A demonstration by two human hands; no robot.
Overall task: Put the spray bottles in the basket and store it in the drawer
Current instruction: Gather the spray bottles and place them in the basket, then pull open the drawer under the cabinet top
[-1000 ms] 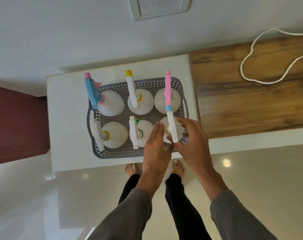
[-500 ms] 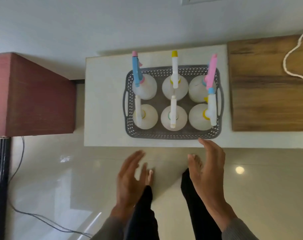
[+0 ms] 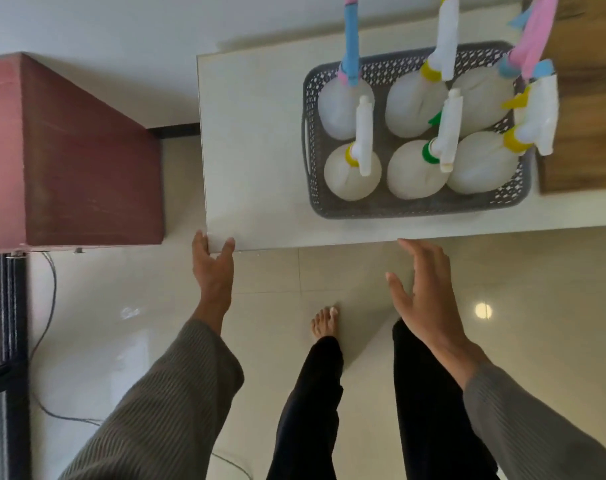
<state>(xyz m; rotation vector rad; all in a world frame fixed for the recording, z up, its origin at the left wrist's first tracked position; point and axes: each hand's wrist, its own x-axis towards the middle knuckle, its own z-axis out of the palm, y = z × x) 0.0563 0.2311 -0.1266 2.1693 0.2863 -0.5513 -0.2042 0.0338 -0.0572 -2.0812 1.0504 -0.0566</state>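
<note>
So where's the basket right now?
In the head view the basket sits upper right on the white tabletop, holding all six spray bottles, next to the wooden surface and beyond both hands.

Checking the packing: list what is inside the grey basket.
The grey basket holds six white spray bottles standing upright in two rows of three, with blue, pink, yellow, green and white tops. The basket floor beneath them is mostly covered, so anything lying under the bottles cannot be seen.
</note>
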